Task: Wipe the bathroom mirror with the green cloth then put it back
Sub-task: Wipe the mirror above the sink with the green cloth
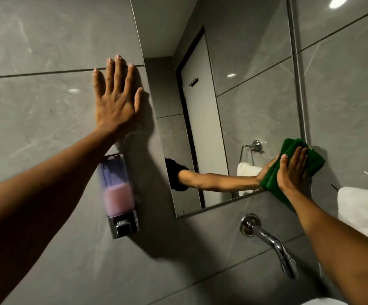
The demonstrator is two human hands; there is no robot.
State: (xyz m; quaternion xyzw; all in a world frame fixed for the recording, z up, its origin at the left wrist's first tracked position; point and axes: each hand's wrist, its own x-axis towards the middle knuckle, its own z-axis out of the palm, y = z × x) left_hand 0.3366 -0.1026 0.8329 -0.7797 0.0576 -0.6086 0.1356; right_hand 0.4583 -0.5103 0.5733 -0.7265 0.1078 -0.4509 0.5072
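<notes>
The bathroom mirror hangs on the grey tiled wall, tilted in my view. My right hand presses the folded green cloth flat against the mirror's lower right corner, and the cloth overlaps the frame edge onto the tile. The glass reflects that arm and the cloth. My left hand lies flat on the wall tile just left of the mirror, fingers spread, holding nothing.
A wall-mounted soap dispenser with pink liquid sits below my left hand. A chrome tap juts from the wall under the mirror. A white towel hangs at the right edge.
</notes>
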